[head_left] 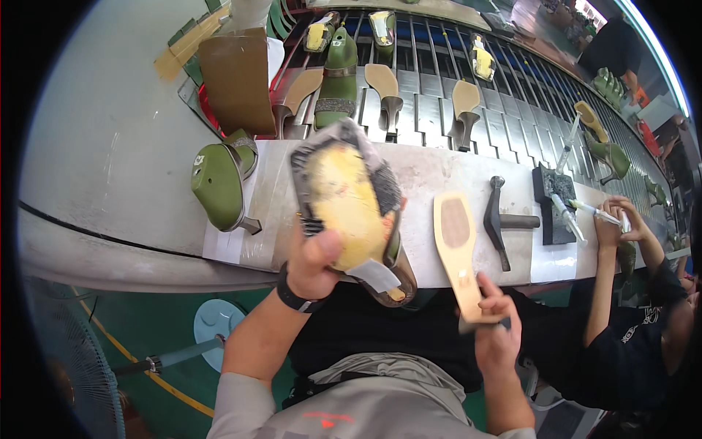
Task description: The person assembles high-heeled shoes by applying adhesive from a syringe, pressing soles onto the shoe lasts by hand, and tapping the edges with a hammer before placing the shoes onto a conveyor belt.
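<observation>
My left hand (313, 257) grips a half-made shoe on a last (344, 194), bottom side up. Its underside is yellow, with a dark, ragged edge folded around it and a white strip near the heel end. Motion blurs its top. To the right, my right hand (501, 329) has its fingers around the heel end of a tan shoe sole (455, 234). The sole points away from me over the bench and has a brownish patch on its forepart. The two pieces are apart.
A hammer (496, 219) lies right of the sole, beside a black block (550, 208) with syringes. A co-worker's hands (621, 219) hold a syringe there. A green last with a shoe (219, 183) stands left on the white bench (278, 157). Behind, a slatted conveyor (431, 110) carries soles and shoes.
</observation>
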Available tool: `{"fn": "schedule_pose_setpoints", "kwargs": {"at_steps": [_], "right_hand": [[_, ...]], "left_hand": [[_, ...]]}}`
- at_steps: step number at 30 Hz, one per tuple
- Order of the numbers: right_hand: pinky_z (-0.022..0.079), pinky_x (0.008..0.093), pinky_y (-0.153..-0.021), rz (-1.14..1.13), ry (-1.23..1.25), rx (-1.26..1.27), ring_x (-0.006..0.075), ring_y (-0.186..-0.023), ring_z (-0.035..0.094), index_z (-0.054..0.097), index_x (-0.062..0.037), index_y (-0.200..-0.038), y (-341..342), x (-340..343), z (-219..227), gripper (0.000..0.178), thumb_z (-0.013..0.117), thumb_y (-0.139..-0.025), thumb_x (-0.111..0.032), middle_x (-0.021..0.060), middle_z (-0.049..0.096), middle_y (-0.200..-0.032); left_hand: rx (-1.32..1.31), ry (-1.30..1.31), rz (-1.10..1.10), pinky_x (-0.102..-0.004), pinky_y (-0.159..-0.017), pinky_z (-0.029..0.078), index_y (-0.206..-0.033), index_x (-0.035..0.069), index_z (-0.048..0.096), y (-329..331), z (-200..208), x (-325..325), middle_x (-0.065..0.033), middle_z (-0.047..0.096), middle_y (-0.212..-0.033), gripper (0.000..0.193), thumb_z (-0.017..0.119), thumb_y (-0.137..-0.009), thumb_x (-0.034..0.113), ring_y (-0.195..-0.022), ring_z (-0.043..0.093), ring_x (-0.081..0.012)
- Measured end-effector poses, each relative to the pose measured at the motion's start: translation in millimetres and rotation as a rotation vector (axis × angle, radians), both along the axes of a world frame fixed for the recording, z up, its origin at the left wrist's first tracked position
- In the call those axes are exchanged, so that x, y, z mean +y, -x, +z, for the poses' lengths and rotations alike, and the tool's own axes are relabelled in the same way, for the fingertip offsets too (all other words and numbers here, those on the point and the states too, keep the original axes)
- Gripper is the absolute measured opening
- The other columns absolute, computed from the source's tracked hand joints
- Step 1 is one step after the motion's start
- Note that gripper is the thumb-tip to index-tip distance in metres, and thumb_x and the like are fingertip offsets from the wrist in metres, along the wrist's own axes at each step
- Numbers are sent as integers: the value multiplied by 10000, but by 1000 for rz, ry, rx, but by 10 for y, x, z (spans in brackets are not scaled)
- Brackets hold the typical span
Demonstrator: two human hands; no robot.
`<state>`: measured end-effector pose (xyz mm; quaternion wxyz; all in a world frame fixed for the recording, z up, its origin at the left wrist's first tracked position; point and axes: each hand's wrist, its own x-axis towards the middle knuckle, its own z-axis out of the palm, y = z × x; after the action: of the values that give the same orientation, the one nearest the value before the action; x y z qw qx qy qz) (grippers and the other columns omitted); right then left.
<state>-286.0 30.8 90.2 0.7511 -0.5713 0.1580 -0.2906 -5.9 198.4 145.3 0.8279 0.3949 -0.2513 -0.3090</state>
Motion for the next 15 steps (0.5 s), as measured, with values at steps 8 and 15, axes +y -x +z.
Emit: {"fn": "schedule_pose_setpoints", "kwargs": {"at_steps": [8, 15], "right_hand": [[672, 437, -742, 129, -346, 265, 295, -883, 785, 619, 84, -1235, -89, 141, 41, 298, 677, -971, -40, 215, 757, -1038], [660, 442, -777, 269, -105, -59, 332, -850, 785, 657, 123, -1150, -365, 445, 823, 356, 612, -1078, -222, 277, 763, -1005]], "left_hand": [[149, 313, -271, -486, -1124, 528, -1585, -30, 365, -3, 259, -111, -340, 513, -1527, 955, 768, -890, 486, -1377, 593, -378], [-82, -36, -183, -545, -1135, 518, -1557, -24, 427, 174, 843, -86, -330, 630, -1406, 644, 705, -1012, 178, -1325, 641, -425]]}}
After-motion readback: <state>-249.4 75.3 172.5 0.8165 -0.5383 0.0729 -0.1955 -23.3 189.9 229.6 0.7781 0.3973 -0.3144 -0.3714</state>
